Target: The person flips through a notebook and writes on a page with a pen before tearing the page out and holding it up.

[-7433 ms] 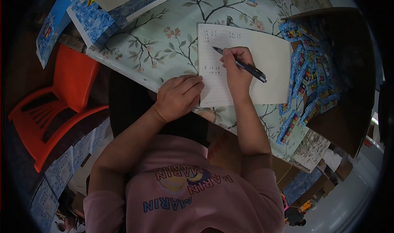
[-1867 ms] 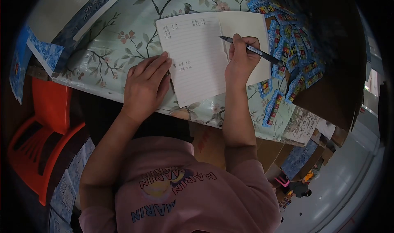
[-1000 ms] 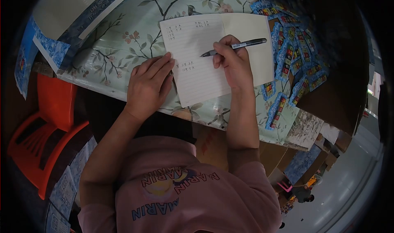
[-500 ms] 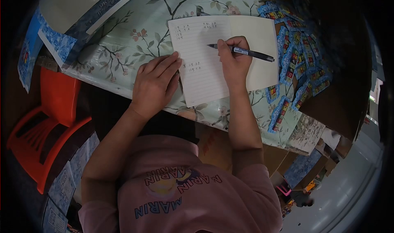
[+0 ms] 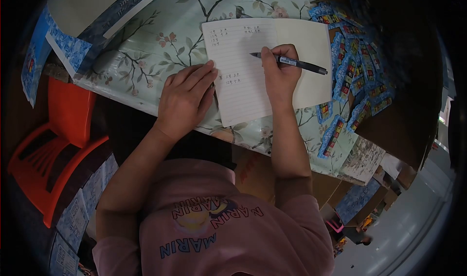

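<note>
An open lined notebook (image 5: pixel 243 98) lies on the table, with short handwritten lines near the top and mid-left of its left page. My right hand (image 5: pixel 283 76) is closed around a black pen (image 5: pixel 304 66). The pen slants low over the page, its tip pointing left between the written parts. Flat at the notebook's left edge rests my left hand (image 5: pixel 185 98), fingers stretched out and fingertips at the paper's margin. Its thumb is partly hidden beneath the hand.
Many blue sachets (image 5: pixel 357 71) spill from a cardboard box (image 5: pixel 404 125) right of the notebook. A floral cloth (image 5: pixel 131 74) covers the table. Blue printed cartons (image 5: pixel 73 57) stand at the upper left. An orange chair (image 5: pixel 70 110) is at the left, and another person (image 5: pixel 357 235) is far off.
The notebook and pen appear slightly farther right in view. Both hands keep the same pose, and no new writing shows on the page.
</note>
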Motion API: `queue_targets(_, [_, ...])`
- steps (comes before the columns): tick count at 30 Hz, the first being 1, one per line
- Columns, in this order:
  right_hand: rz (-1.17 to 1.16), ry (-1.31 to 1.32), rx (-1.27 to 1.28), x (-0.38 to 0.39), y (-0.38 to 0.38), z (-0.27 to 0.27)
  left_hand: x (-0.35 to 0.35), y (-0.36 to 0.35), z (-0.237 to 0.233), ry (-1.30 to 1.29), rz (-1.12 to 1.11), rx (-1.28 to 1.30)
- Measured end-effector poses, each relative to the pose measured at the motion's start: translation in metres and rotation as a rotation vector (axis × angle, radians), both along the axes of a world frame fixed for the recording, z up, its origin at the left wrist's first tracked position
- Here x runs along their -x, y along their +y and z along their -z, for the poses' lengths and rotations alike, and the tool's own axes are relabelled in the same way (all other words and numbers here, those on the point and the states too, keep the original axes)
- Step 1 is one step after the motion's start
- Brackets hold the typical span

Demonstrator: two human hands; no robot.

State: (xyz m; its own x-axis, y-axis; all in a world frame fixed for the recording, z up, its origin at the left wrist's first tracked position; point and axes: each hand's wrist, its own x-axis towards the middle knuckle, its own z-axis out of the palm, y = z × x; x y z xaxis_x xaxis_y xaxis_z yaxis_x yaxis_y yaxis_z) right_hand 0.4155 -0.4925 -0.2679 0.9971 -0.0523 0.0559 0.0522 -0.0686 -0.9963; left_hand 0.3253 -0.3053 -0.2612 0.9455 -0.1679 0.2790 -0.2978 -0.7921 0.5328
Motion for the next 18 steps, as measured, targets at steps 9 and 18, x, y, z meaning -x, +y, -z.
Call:
queue_targets(9, [0.025, -0.031, 0.02, -0.0019, -0.0039, 0.0012, 0.0005, 0.0004, 0.0015, 0.003, 0.0, -0.001])
queue_targets(18, [0.089, -0.001, -0.102, -0.0054, -0.0007, -0.0015, 0.0007, 0.0002, 0.0009, 0.004, -0.001, -0.002])
